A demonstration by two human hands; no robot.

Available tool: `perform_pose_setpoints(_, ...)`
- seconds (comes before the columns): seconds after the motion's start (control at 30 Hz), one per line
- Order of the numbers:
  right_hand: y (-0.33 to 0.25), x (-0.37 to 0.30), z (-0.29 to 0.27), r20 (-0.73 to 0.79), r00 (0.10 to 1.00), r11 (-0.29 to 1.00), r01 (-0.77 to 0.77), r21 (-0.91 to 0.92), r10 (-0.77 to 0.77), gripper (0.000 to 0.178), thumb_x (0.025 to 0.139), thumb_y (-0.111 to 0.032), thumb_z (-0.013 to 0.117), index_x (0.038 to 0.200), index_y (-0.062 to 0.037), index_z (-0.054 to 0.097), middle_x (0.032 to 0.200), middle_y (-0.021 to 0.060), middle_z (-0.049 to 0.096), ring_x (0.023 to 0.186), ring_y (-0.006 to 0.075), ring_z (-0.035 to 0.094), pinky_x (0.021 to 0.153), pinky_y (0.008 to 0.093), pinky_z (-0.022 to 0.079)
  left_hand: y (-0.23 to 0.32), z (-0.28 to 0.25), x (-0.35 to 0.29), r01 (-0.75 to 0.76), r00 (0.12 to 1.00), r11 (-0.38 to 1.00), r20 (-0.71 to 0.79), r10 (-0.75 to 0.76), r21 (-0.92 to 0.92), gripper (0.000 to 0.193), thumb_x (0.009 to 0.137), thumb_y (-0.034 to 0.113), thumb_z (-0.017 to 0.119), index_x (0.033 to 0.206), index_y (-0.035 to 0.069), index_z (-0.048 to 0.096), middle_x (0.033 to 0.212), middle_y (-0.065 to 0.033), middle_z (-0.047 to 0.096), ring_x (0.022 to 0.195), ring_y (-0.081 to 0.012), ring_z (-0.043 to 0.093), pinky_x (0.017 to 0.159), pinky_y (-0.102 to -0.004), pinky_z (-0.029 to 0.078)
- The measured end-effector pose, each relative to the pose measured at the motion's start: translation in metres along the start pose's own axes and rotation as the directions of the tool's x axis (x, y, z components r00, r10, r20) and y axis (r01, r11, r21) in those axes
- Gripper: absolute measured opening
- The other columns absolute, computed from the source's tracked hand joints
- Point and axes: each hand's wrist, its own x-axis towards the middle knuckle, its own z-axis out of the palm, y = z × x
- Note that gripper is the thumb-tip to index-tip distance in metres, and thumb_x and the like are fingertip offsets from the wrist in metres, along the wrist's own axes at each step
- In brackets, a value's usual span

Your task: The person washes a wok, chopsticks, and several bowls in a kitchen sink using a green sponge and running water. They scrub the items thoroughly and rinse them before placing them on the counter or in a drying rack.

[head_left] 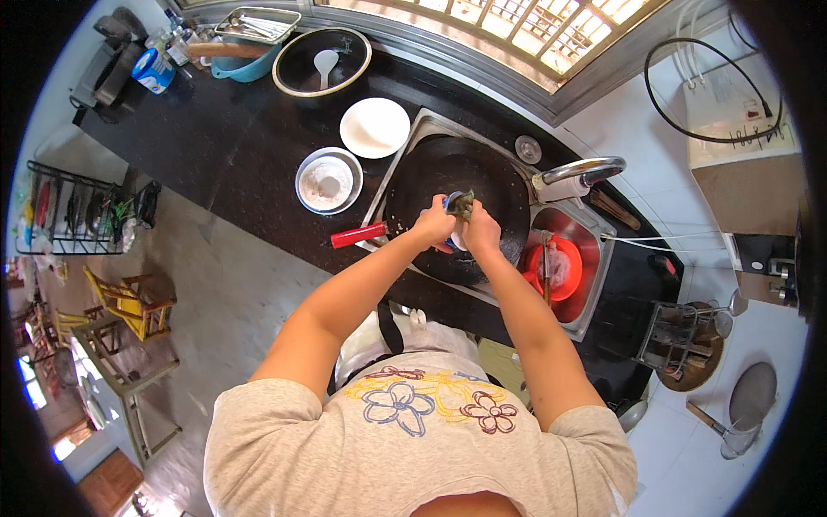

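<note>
Both my hands meet over a large black wok [431, 168] that lies across the left sink basin, its red handle [358, 234] pointing left. My left hand [437, 222] is closed round a small white and blue dish [458, 237], mostly covered by fingers. My right hand [481, 227] presses a dark green, crumpled scrubbing cloth [461, 203] against that dish. Left of the sink stand an empty-looking white bowl [374, 127] and a bowl with a blue rim [328, 180] that has a whitish content.
A chrome tap [579, 172] rises behind the sink. In the right basin [594, 250] sits a red bowl [560, 267] with a long-handled tool. A black basin [332, 52] with a white rice paddle and a blue basin [245, 65] stand at the back left.
</note>
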Motion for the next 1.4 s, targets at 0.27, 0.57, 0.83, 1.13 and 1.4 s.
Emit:
perform_pose_setpoints(0.27, 0.024, 0.017, -0.026, -0.053, 0.958, 0.958, 0.276, -0.079, -0.281, 0.034, 0.076, -0.004, 0.057, 0.110, -0.0052, 0.051, 0.090, 0.0145, 0.063, 0.081, 0.0333, 0.064, 0.068, 0.0413, 0.052, 0.014, 0.006, -0.026, -0.254, 0.926, 0.821, -0.118, 0.359, 0.511, 0.064, 0.079, 0.002, 0.050, 0.137, 0.019, 0.031, 0.113, -0.0276, 0.047, 0.082, -0.0428, 0.061, 0.062, -0.0393, 0.057)
perform_pose_setpoints(0.57, 0.017, 0.008, -0.065, -0.290, 0.882, 0.904, 0.414, 0.102, -0.372, 0.052, 0.065, 0.000, 0.066, 0.115, -0.0128, 0.054, 0.094, 0.0081, 0.059, 0.086, 0.0306, 0.060, 0.072, 0.0394, 0.049, 0.017, -0.025, -0.040, -0.512, 0.514, 0.239, 0.072, 0.855, 0.825, 0.067, 0.076, -0.007, 0.047, 0.134, 0.027, 0.043, 0.126, -0.0301, 0.042, 0.096, -0.0427, 0.057, 0.083, -0.0420, 0.049)
perform_pose_setpoints(0.83, -0.052, 0.033, -0.028, 0.119, 0.990, 0.603, -0.048, 0.796, -0.078, 0.030, 0.076, -0.010, 0.061, 0.105, -0.0030, 0.058, 0.095, 0.0081, 0.063, 0.085, 0.0185, 0.060, 0.077, 0.0301, 0.046, -0.008, -0.102, -0.047, -0.537, 0.671, 0.816, -0.478, 0.566, 0.213, 0.055, 0.077, -0.006, 0.046, 0.128, 0.006, 0.031, 0.114, -0.0232, 0.046, 0.107, -0.0343, 0.053, 0.093, -0.0389, 0.040)
perform_pose_setpoints(1.13, -0.229, 0.072, -0.013, 0.167, 0.970, 0.969, 0.145, 0.198, -0.180, 0.034, 0.082, -0.033, 0.056, 0.080, -0.0007, 0.067, 0.076, 0.0208, 0.064, 0.076, 0.0350, 0.063, 0.068, 0.0424, 0.048, -0.073, -0.266, -0.063, -0.543, 0.564, 0.728, -0.824, -0.052, -0.418, 0.042, 0.084, 0.002, 0.039, 0.124, 0.004, 0.026, 0.121, -0.0228, 0.041, 0.100, -0.0388, 0.057, 0.058, -0.0492, 0.060)
perform_pose_setpoints(1.4, -0.276, 0.088, 0.028, 0.313, 0.939, 0.954, 0.216, -0.209, -0.144, 0.030, 0.078, -0.018, 0.059, 0.104, -0.0022, 0.060, 0.095, 0.0169, 0.066, 0.092, 0.0300, 0.065, 0.076, 0.0406, 0.052, -0.124, -0.300, -0.027, -0.495, 0.639, 0.647, -0.747, -0.181, -0.580, 0.042, 0.089, 0.005, 0.035, 0.129, 0.001, 0.020, 0.124, -0.0227, 0.041, 0.099, -0.0372, 0.058, 0.072, -0.0456, 0.059)
